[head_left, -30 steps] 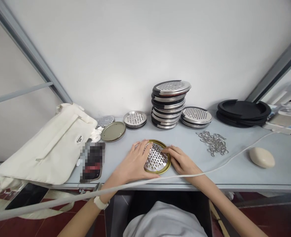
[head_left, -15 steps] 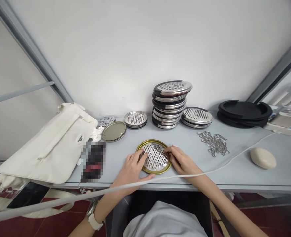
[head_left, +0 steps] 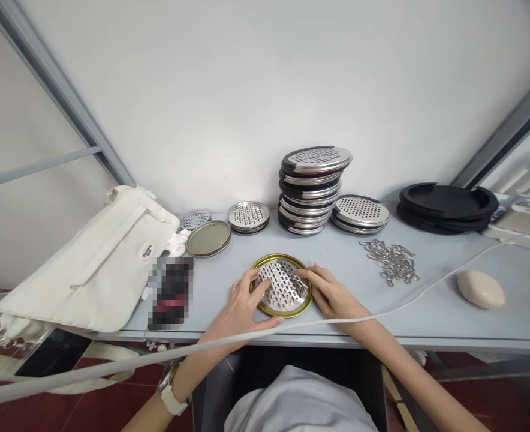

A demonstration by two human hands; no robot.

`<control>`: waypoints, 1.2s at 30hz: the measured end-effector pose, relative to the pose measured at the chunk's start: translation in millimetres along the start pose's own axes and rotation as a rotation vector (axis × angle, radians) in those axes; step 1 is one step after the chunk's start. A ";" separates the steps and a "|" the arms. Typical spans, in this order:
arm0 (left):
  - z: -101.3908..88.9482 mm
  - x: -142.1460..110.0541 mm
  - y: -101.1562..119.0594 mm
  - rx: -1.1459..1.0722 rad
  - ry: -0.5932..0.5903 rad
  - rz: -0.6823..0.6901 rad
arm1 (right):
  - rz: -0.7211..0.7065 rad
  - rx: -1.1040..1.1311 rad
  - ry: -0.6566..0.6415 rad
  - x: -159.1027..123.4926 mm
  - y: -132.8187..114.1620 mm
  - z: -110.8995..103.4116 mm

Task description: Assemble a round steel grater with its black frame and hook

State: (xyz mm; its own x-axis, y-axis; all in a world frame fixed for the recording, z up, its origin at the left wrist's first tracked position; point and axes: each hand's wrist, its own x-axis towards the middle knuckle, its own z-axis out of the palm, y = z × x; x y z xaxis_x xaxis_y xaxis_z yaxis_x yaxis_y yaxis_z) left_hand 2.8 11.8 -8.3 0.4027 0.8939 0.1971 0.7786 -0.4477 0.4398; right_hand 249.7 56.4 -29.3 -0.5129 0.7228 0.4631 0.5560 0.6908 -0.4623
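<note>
In the head view, a round metal grater plate [head_left: 283,287] with rows of raised slots lies inside a gold-rimmed round lid [head_left: 287,313] on the table. My left hand [head_left: 240,306] is at the lid's left side, its fingertips on the grater plate and its thumb stretched along the near rim. From the right, my right hand [head_left: 332,294] has its bent fingers on the plate's right edge, with the rest of the hand beside the rim. Both hands hold the plate down flat in the lid. What the undersides of the fingers touch is partly hidden.
Behind stand a tall stack of graters with black rims [head_left: 310,192], a lower stack [head_left: 361,211], small grater discs [head_left: 247,216] and an olive lid [head_left: 208,239]. Rightward lie metal clips [head_left: 391,261], black holders [head_left: 447,207] and a beige rounded object [head_left: 481,289]. A white cable [head_left: 409,303] crosses in front; a cream bag [head_left: 89,264] lies left.
The right fingers have shifted slightly inward over the plate's right edge. The left hand, plate and lid stay nearly as they were; the whole view has shifted a little.
</note>
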 end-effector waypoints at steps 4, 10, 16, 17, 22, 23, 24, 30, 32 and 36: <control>0.9 1.4 -0.3 0.054 0.010 0.031 | -0.029 -0.017 -0.040 0.6 -1.0 0.2; -14.0 9.6 4.2 0.133 0.051 0.134 | 0.005 -0.009 -0.030 0.9 -5.3 -1.0; -67.0 76.2 -16.3 0.193 0.091 0.144 | -0.011 -0.056 -0.023 2.5 -7.0 -1.6; -73.9 92.0 -24.4 0.223 0.090 0.142 | -0.014 -0.071 -0.024 2.6 -7.1 -1.4; -83.4 152.7 -61.2 0.361 0.034 0.130 | -0.035 -0.164 -0.038 1.9 -6.0 0.7; -81.5 159.3 -65.9 0.382 0.011 0.124 | -0.039 -0.183 -0.038 1.7 -5.6 1.2; -79.1 164.2 -69.8 0.399 -0.009 0.119 | -0.040 -0.201 -0.039 1.6 -5.0 1.7; -68.3 174.5 -79.9 0.452 -0.085 0.142 | -0.042 -0.239 -0.022 0.1 -2.0 5.2; -66.8 174.3 -79.9 0.458 -0.086 0.156 | -0.040 -0.236 -0.013 -0.4 -1.5 5.8; -65.1 172.7 -77.5 0.446 -0.024 0.169 | -0.034 -0.260 -0.004 -0.8 -1.9 5.4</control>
State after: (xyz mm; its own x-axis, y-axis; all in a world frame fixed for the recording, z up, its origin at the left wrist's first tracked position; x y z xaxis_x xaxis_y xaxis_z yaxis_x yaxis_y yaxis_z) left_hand -19.3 202.4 48.7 0.5484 0.8094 0.2103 0.8298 -0.5578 -0.0171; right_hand 245.5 54.6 -32.9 -0.5362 0.6997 0.4722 0.6875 0.6865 -0.2366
